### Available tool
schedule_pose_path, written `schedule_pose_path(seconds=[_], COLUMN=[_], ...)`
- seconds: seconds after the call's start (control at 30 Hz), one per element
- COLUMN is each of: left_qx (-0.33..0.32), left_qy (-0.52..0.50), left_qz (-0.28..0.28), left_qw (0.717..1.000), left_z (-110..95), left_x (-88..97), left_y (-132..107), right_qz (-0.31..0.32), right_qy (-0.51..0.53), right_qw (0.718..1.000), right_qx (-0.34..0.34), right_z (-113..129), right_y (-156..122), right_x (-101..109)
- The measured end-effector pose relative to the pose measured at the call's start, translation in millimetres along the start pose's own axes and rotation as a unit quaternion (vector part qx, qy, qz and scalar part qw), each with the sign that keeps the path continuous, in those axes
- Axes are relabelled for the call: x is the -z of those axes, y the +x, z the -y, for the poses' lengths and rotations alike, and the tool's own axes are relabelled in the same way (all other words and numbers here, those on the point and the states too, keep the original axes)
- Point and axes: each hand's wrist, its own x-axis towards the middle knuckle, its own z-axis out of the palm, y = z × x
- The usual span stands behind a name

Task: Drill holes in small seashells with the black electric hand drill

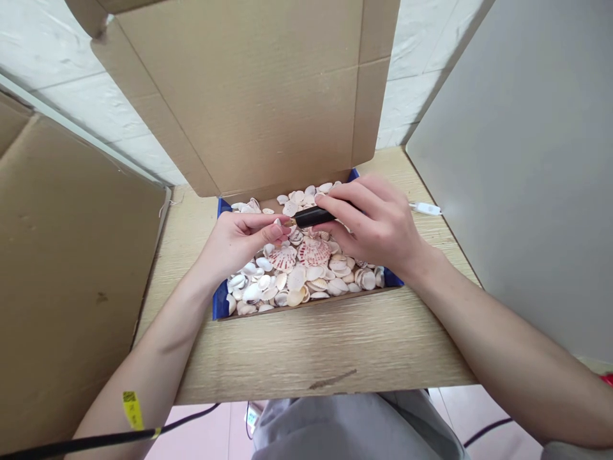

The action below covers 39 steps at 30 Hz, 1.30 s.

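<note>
Right now I have the right hand (368, 220) wrapped around a black pen-shaped tool (313, 217), fingers curled over its barrel, its gold-coloured tip pointing left. Just beside that tip, I see the left hand (253, 233) with thumb and fingers drawn together in a narrow pinch on a small pale piece (278, 222); it looks like a shell, but at this size I cannot be certain. Whether tip and piece actually touch, I cannot tell.

Both hands are above a shallow cardboard box (221, 300) with blue sides, which holds a thick spread of white and cream shells (297, 278). Among these, below the tool in my view, two red-streaked scallop shells (315, 251) lie side by side.

Behind, the brown lid (249, 89) stands raised in front of a white wall (426, 38). The box rests on a wood-grain surface (287, 351), with a small white connector (426, 209) lying beyond the right hand. Farther out, I get a grey panel (527, 160) on the right and brown cardboard (62, 243) on the left.
</note>
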Motion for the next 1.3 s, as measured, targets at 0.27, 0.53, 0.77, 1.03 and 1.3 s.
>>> schedule_pose_path(seconds=[0.27,0.53,0.77,1.03,1.3], left_qx=[-0.014,-0.045,-0.054,-0.039,-0.023], left_qy=[-0.001,0.042,0.024,0.006,-0.022], left_qz=[0.001,0.006,-0.006,-0.009,-0.006], left_qw=[1.0,0.998,0.998,0.999,0.999], left_z=[0.6,5.1,3.4,1.4,-2.1], left_x=[1.0,3.3,1.3,-0.4,-2.7], left_y=[0.2,2.3,0.4,0.4,-0.6], right_qz=[0.0,0.043,0.048,0.044,0.037], right_qy=[0.026,0.046,0.053,0.04,0.033], right_qw=[1.0,0.998,0.997,0.998,0.999], right_qx=[0.01,0.009,-0.011,-0.025,-0.019], right_z=[-1.0,0.2,0.0,0.6,0.3], right_y=[-2.0,-2.4,-2.5,-2.7,-2.4], right_x=[-0.8,-4.5,-5.5,-5.9,-5.5])
